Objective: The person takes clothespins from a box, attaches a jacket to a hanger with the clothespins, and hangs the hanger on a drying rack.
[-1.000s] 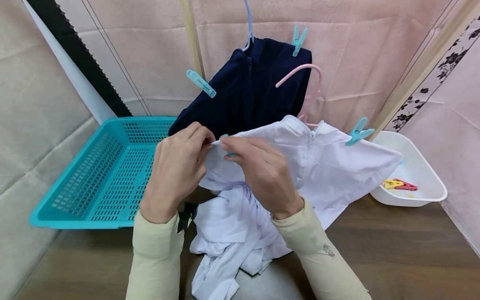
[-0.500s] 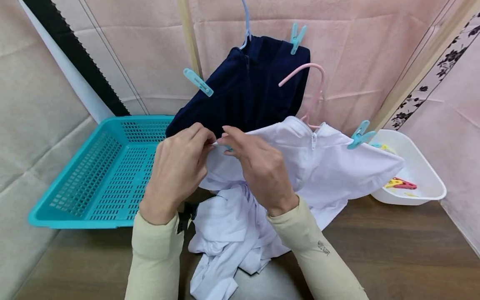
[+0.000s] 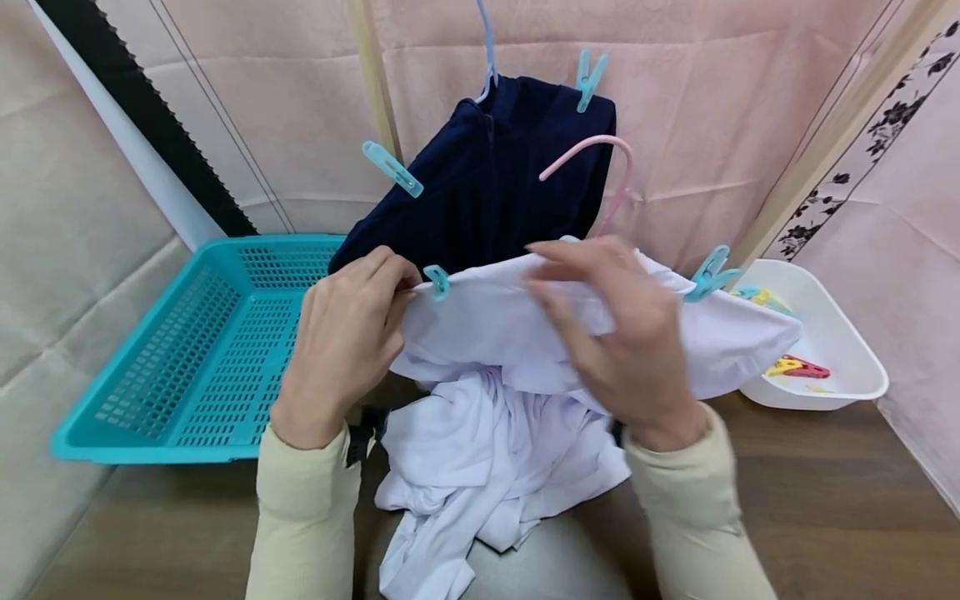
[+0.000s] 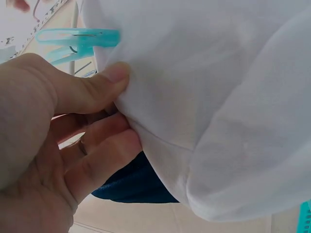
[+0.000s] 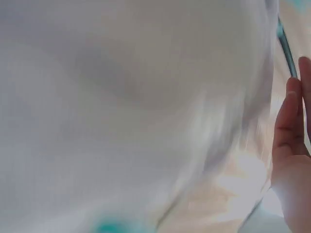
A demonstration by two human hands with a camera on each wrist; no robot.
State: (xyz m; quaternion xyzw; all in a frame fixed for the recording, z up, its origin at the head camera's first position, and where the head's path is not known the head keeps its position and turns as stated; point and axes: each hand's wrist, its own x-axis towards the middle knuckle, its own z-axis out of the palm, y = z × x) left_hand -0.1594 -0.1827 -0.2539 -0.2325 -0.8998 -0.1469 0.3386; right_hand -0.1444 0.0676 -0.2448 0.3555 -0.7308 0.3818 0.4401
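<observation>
A white zip-neck shirt [image 3: 472,342] hangs on a pink hanger [image 3: 624,179], its lower part bunched on the table. My left hand [image 3: 337,342] pinches the shirt's left shoulder edge between thumb and fingers, as the left wrist view also shows. Just right of those fingertips, a turquoise clothespin [image 3: 437,282] is clipped on the shoulder. Another turquoise clothespin [image 3: 710,273] grips the right shoulder. My right hand [image 3: 618,342], slightly blurred, is in front of the collar with fingers apart and nothing held. It hides the zip.
Behind hangs a dark navy garment [image 3: 480,200] with two turquoise clothespins at its shoulders. A turquoise basket [image 3: 82,425] stands at the left. At the right, a white tub [image 3: 855,358] holds several coloured clothespins.
My right hand has let go of the left-shoulder clothespin and moved right across the shirt. The clothespin now shows on the fabric. My left hand keeps its pinch.
</observation>
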